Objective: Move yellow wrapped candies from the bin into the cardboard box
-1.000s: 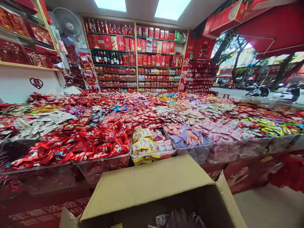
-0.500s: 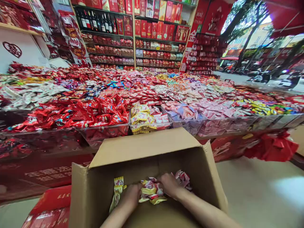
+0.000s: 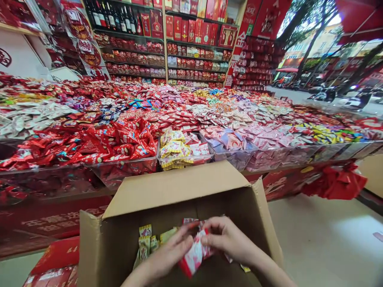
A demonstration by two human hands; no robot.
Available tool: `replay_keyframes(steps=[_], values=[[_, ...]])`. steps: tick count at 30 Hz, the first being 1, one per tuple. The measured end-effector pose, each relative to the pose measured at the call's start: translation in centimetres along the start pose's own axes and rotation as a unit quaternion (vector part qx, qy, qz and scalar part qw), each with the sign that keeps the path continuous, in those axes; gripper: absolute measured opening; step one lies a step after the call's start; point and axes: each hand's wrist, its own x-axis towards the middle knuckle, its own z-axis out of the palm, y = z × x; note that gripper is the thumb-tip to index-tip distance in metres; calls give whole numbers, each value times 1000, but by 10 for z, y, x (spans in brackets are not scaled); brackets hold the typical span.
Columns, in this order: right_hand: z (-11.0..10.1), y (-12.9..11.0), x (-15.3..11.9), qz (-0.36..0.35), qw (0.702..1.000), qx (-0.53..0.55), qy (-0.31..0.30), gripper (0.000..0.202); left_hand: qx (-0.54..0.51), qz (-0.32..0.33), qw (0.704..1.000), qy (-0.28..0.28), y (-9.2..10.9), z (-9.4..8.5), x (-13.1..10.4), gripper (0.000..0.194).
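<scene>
Inside an open cardboard box [image 3: 176, 191], both my hands are together around red-and-white wrapped candies [image 3: 193, 257]. My right hand [image 3: 229, 241] pinches them between thumb and fingers. From the other side, my left hand [image 3: 170, 253] is closed on the same bunch, thumb toward me; its fingertips are partly hidden and a little blurred. Yellow-and-white wrapped candies [image 3: 144, 243] lie in the box left of my hands. Part of the box floor is hidden by my hands and forearms.
Beyond the box, clear plastic bins heaped with candies fill a display stand; one holds yellow and pink-white packets [image 3: 176, 149]. A red carton [image 3: 54, 261] stands left of the box. Red bags [image 3: 335, 183] hang at right, above the pale floor [image 3: 314, 239].
My hands have lifted from the box floor and come together, bringing up red-and-white wrapped candies between them. The view has shifted slightly.
</scene>
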Motion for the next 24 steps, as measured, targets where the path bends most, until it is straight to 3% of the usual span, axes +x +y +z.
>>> replay_keyframes(steps=[3, 6, 9, 11, 14, 17, 20, 24], values=[[9, -29, -15, -70, 992, -106, 6, 7, -20, 23, 995, -98, 21, 14, 0, 63], [9, -62, -27, -113, 978, -173, 12, 10, -2, 60, 991, -120, 51, 24, -4, 64], [4, -101, -28, -204, 970, -133, 0, 25, 5, 108, 993, -45, 91, 29, -4, 58], [-2, -129, -17, -272, 959, -77, 2, 32, 63, 154, 986, 26, 121, 27, 3, 57], [-14, -169, 21, -299, 953, -41, 31, 28, 143, 236, 952, 132, 165, 13, 28, 51], [-33, -200, 69, -330, 932, -110, 99, 22, 162, 283, 922, 211, 200, -8, 57, 41], [-49, -219, 112, -348, 918, -151, 112, 19, 80, 289, 920, 251, 220, -25, 82, 35], [-52, -226, 150, -357, 916, -120, 138, 21, -97, 324, 908, 249, 223, -38, 102, 21]])
